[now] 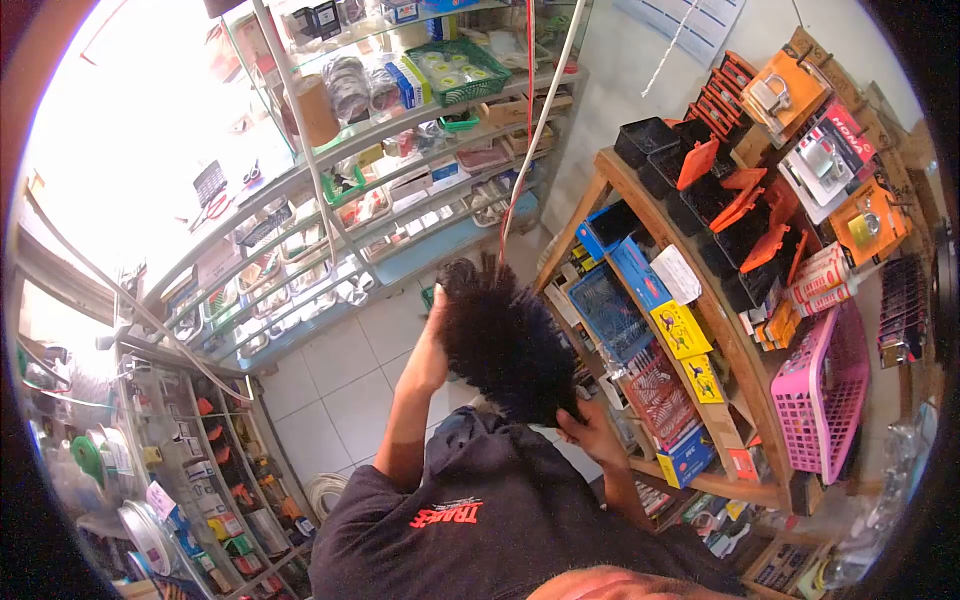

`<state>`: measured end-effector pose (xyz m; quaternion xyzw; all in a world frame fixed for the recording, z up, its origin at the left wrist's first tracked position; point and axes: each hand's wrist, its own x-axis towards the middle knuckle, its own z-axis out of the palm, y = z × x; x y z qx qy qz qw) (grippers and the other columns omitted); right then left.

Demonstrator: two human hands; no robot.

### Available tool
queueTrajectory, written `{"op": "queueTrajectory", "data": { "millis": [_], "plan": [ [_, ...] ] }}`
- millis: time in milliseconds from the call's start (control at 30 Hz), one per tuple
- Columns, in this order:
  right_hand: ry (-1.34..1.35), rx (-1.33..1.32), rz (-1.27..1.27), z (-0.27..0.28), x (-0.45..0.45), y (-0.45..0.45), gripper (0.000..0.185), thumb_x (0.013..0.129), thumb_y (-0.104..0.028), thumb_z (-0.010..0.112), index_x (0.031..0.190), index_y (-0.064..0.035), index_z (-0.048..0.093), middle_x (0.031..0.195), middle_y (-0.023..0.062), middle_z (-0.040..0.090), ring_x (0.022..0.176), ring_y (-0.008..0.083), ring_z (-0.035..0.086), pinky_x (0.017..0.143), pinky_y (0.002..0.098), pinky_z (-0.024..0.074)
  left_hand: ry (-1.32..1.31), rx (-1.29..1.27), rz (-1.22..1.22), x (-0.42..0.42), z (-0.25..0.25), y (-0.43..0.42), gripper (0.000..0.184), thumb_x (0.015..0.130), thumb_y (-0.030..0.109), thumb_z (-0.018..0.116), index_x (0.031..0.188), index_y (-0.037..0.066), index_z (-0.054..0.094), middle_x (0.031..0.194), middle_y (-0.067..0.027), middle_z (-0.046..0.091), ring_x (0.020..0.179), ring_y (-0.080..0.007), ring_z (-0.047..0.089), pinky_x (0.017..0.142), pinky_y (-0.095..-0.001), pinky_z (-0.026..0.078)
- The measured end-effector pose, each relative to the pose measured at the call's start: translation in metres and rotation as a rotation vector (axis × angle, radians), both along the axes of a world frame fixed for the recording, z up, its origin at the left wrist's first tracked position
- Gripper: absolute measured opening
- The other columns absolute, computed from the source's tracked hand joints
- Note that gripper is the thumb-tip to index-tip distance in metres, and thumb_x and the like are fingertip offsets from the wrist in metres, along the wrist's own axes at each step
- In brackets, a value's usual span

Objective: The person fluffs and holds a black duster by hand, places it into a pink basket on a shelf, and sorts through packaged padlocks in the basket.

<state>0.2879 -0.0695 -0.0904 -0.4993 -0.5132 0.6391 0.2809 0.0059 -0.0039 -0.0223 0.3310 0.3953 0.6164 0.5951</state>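
Observation:
In the head view, a black, bushy brush head with dense bristles is held up in front of my chest. My left hand grips its left side, thumb up along the edge and the other fingers mostly hidden behind it. At its lower right end, my right hand pinches the bristles between thumb and fingers. Whether the brush has a handle cannot be made out.
Glass display shelves with small goods stand ahead. To the right is a wooden rack with black bins and a pink basket. Another stocked shelf is at lower left. Pale cords hang ahead above a tiled floor.

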Motion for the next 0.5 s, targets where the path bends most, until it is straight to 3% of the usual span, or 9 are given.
{"op": "queueTrajectory", "data": {
  "millis": [100,200,333,367,467,500],
  "plan": [
    [0.009,-0.067,0.012,0.006,0.0,-0.002,0.024,0.095,-0.028,0.062,0.09,-0.0046,0.061,0.076,-0.0021,0.058,0.067,0.0088,0.05,0.06,0.0255,0.0424,-0.271,0.055,-0.31,-0.026,0.011,0.006,0.054,0.106,0.033,0.02,0.152,0.006,0.015,0.155,-0.0135,0.024,0.143,-0.0243,0.023,0.117,-0.0374,0.019],
    [0.093,-0.115,0.03,0.018,-0.009,0.0,0.025,0.096,-0.027,0.06,0.084,-0.0056,0.058,0.073,-0.0023,0.055,0.065,0.0084,0.049,0.058,0.0257,0.0409,0.073,-0.019,0.067,0.007,0.011,-0.004,0.063,0.104,0.046,0.023,0.147,0.0,0.03,0.148,-0.0149,0.037,0.137,-0.0244,0.035,0.115,-0.0365,0.025],
    [0.071,-0.099,0.052,0.016,-0.008,-0.001,0.026,0.097,-0.026,0.059,0.08,-0.0071,0.053,0.069,-0.0021,0.05,0.063,0.0078,0.047,0.056,0.0258,0.0388,0.027,-0.04,-0.079,-0.009,0.022,0.003,0.069,0.102,0.052,0.025,0.145,-0.001,0.033,0.146,-0.0148,0.04,0.136,-0.0243,0.037,0.115,-0.036,0.024],
    [0.075,-0.09,0.045,0.013,-0.007,-0.003,0.027,0.097,-0.026,0.059,0.08,-0.007,0.052,0.069,-0.0021,0.05,0.063,0.0079,0.047,0.056,0.0259,0.0388,-0.089,-0.03,-0.107,-0.014,0.029,0.002,0.069,0.102,0.052,0.025,0.145,-0.001,0.033,0.147,-0.015,0.04,0.136,-0.0242,0.037,0.115,-0.0362,0.024],
    [0.098,-0.079,0.024,0.007,-0.01,-0.004,0.028,0.097,-0.027,0.059,0.08,-0.0068,0.052,0.069,-0.0019,0.051,0.063,0.0081,0.047,0.057,0.0258,0.0388,-0.066,-0.028,-0.073,-0.007,0.035,0.001,0.068,0.102,0.051,0.024,0.146,-0.001,0.031,0.148,-0.0152,0.038,0.137,-0.0241,0.036,0.115,-0.0365,0.024],
    [0.107,-0.092,0.015,0.009,-0.013,-0.003,0.028,0.097,-0.028,0.059,0.08,-0.0067,0.052,0.069,-0.0018,0.051,0.063,0.0082,0.047,0.057,0.0256,0.0389,0.064,-0.004,-0.025,0.0,0.021,0.001,0.067,0.103,0.048,0.023,0.147,-0.002,0.027,0.149,-0.0152,0.035,0.138,-0.0243,0.034,0.115,-0.0367,0.023]
  ]
}}
